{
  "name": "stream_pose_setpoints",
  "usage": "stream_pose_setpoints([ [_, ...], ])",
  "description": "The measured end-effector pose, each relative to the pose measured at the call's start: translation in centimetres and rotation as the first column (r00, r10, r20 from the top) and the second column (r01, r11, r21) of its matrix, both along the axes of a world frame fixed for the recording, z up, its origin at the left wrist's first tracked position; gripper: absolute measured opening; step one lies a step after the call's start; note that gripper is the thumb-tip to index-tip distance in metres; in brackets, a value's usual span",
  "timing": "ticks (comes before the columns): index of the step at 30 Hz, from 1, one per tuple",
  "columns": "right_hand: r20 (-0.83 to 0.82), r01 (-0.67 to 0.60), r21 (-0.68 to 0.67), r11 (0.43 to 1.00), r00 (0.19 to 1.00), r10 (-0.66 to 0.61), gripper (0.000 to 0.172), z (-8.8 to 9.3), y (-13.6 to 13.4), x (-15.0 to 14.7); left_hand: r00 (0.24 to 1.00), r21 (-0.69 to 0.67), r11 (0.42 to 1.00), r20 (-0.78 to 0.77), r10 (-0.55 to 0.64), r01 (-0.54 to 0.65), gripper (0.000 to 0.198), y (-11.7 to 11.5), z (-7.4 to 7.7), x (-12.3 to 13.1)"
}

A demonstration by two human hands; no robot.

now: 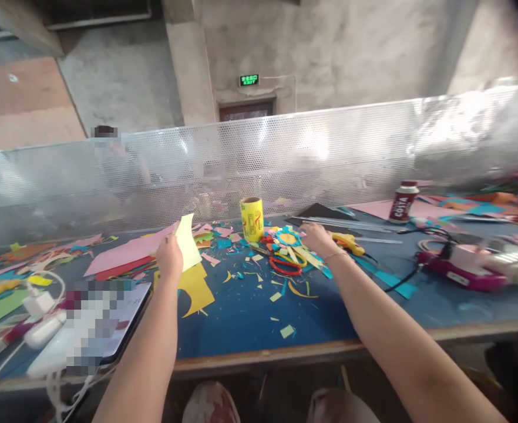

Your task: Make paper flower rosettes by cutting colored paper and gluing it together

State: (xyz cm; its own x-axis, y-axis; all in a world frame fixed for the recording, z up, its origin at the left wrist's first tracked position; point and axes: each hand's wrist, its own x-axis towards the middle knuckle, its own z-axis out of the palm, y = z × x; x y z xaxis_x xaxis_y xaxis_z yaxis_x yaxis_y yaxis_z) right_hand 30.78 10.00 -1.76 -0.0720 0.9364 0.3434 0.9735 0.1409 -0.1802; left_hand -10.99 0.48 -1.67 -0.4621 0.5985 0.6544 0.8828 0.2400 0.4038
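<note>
My left hand (170, 258) is closed on a pale yellow sheet of paper (189, 242), held upright above the table. Below that sheet lies a darker yellow paper (196, 289) with a curved piece cut out. My right hand (318, 238) is low over the clutter at the middle of the table, beside a paper flower (288, 238) with blue petals and a yellow centre. Its fingertips blur into the things there, so their grip cannot be made out. Red-handled scissors (285, 265) lie in front of the flower. A yellow glue gun (349, 244) rests just right of the hand.
A yellow tape roll (252, 220) stands behind the paper scraps. At left are a tablet (127, 320), chargers and cables; at right, a dark red bottle (403, 202) and a magenta power strip (466, 273). A perforated metal screen (224, 158) runs along the back, a person behind it.
</note>
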Motion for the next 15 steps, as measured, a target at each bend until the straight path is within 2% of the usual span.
stream_pose_setpoints([
  [2, -0.071, 0.187, -0.021, 0.982, 0.980, -0.188, 0.041, 1.0, -0.1, 3.2, 0.996, 0.036, 0.999, -0.077, 0.043, -0.040, 0.032, 0.2, -0.1, 0.2],
  [4, -0.115, 0.392, -0.151, 0.907, 0.905, -0.410, 0.047, 1.3, -0.2, 6.2, 0.993, 0.074, 0.995, -0.091, 0.070, -0.064, 0.031, 0.4, -0.2, 0.3],
  [6, -0.123, 0.448, -0.285, 0.847, 0.860, -0.496, 0.052, 1.2, -0.3, 8.1, 0.997, 0.074, 0.996, -0.043, 0.060, -0.057, 0.028, 0.5, -0.2, 0.4],
  [8, -0.126, 0.469, -0.323, 0.822, 0.839, -0.529, 0.058, 0.7, -0.4, 8.8, 0.999, 0.076, 0.997, 0.037, 0.018, -0.021, 0.029, 0.6, 0.0, 0.6],
  [10, -0.138, 0.508, -0.265, 0.820, 0.821, -0.553, 0.064, 0.3, -0.2, 8.8, 0.992, 0.111, 0.993, 0.116, -0.044, 0.031, 0.031, 0.6, 0.1, 0.8],
  [13, -0.148, 0.474, -0.179, 0.862, 0.853, -0.500, 0.063, 0.2, 0.0, 8.2, 0.974, 0.169, 0.982, 0.193, -0.117, 0.085, 0.033, 0.7, 0.3, 1.0],
  [15, -0.140, 0.414, -0.186, 0.891, 0.887, -0.441, 0.059, 0.2, 0.2, 7.9, 0.969, 0.168, 0.983, 0.222, -0.107, 0.070, 0.030, 0.7, 0.4, 1.2],
])
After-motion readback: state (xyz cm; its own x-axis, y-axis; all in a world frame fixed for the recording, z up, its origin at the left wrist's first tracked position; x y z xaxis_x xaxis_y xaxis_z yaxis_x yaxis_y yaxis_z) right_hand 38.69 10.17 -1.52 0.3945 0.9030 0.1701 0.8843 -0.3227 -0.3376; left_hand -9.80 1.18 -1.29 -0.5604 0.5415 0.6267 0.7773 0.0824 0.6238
